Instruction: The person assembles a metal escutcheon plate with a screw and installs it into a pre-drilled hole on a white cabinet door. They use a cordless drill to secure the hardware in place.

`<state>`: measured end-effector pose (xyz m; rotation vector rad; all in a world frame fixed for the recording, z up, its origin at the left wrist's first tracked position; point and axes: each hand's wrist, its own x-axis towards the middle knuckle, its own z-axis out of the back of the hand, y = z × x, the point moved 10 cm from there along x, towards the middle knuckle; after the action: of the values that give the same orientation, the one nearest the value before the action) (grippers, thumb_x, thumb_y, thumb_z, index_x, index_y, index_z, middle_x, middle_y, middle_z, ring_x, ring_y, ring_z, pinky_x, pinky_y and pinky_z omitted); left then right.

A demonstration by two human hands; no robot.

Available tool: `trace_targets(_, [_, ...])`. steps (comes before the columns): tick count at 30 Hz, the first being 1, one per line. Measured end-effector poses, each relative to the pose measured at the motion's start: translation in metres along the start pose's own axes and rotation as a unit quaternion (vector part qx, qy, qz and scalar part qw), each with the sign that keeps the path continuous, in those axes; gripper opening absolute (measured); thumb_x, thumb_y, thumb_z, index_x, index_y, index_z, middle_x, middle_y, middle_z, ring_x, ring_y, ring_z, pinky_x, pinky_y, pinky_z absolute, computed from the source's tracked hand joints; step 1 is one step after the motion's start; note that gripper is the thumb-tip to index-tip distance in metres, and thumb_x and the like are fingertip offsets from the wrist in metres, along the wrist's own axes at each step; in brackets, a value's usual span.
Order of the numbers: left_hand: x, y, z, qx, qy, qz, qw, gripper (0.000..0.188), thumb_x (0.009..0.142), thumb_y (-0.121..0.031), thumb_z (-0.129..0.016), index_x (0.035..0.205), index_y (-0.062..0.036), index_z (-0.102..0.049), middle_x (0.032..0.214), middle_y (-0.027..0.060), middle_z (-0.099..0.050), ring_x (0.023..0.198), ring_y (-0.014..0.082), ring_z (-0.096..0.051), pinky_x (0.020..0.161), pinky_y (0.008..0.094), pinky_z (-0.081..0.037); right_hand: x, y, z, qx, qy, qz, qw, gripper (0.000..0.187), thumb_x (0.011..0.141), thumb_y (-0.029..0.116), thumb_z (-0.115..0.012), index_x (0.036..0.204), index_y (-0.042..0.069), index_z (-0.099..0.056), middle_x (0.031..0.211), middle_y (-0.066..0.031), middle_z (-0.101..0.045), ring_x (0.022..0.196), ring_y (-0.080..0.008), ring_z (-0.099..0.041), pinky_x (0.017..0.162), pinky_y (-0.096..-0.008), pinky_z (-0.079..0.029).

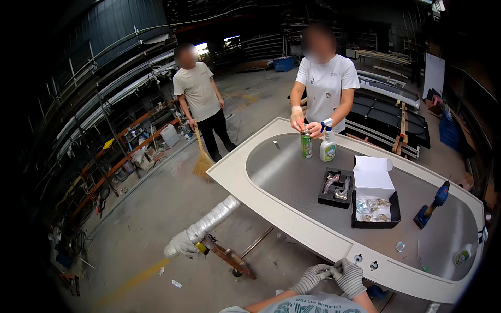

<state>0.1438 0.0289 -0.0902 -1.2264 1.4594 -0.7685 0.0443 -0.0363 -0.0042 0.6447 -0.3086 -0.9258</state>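
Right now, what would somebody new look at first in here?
Probably the big pale panel with a shiny grey middle, lying flat across the centre and right. On it, an open box with a white lid sits right of centre, and a blue drill is farther right. Below, the left hand and right hand, in striped gloves, are close together by the panel's near edge.

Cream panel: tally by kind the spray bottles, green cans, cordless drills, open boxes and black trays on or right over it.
Spray bottles: 2
Green can: 1
Cordless drill: 1
Open box: 1
Black tray: 1
Total on or over the panel: 6
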Motion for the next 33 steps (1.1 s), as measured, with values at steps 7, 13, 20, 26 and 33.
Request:
trace_targets(7, [-0.009, 0.009, 0.033, 0.141, -0.003, -0.039, 0.989, 0.035, 0.086, -0.023, -0.065, 0.115, -0.0039, -0.060, 0.097, 0.0072, -0.066, 0.089, 0.0154, -0.060, 0.082, 0.0287, -0.049, -0.016, 0.061, -0.015, -0.200, -0.082, 0.086, 0.973, 0.023, 0.083, 0.029, -0.059, 0.073, 0.009, -0.063, 0.065, -0.0124, -0.062, 0.060, -0.0301, -0.061, 0.058, -0.0423, -0.048])
trace_targets(13, [-0.016, 0.018, 0.037, 0.212, 0.054, -0.023, 0.975, 0.034, 0.088, -0.026, -0.062, 0.114, -0.0036, -0.060, 0.098, 0.0095, -0.065, 0.091, 0.0179, -0.058, 0.084, 0.0308, -0.047, -0.024, 0.073, -0.033, -0.190, -0.081, 0.150, 0.967, 0.019, 0.082, 0.028, -0.061, 0.073, 0.011, -0.061, 0.066, -0.0087, -0.060, 0.059, -0.0270, -0.060, 0.057, -0.0399, -0.047])
trace_targets(20, [-0.030, -0.024, 0.017, 0.274, 0.004, -0.127, 0.953, 0.036, 0.090, -0.025, -0.059, 0.117, -0.0010, -0.058, 0.103, 0.0123, -0.064, 0.097, 0.0204, -0.059, 0.085, 0.0310, -0.046, -0.026, 0.064, -0.015, -0.158, -0.115, 0.145, 0.970, 0.024, 0.084, 0.025, -0.058, 0.066, 0.010, -0.057, 0.058, -0.0094, -0.057, 0.052, -0.0284, -0.056, 0.051, -0.0403, -0.045])
trace_targets(26, [-0.035, -0.067, -0.032, 0.427, -0.012, -0.213, 0.879, 0.032, 0.084, -0.023, -0.061, 0.108, -0.0016, -0.060, 0.090, 0.0152, -0.059, 0.086, 0.0322, -0.057, 0.078, 0.0386, -0.047, -0.042, 0.021, 0.004, -0.060, -0.138, 0.072, 0.986, 0.029, 0.088, 0.025, -0.052, 0.065, 0.008, -0.055, 0.056, -0.0120, -0.055, 0.048, -0.0304, -0.055, 0.048, -0.0416, -0.042])
trace_targets(33, [-0.013, -0.022, -0.050, 0.257, -0.025, -0.089, 0.962, 0.034, 0.083, -0.024, -0.064, 0.111, -0.0042, -0.061, 0.097, 0.0090, -0.065, 0.091, 0.0231, -0.061, 0.082, 0.0337, -0.048, -0.055, -0.010, 0.027, 0.027, -0.145, 0.087, 0.985, 0.026, 0.083, 0.022, -0.060, 0.062, 0.007, -0.056, 0.055, -0.0117, -0.055, 0.049, -0.0291, -0.054, 0.049, -0.0407, -0.041])
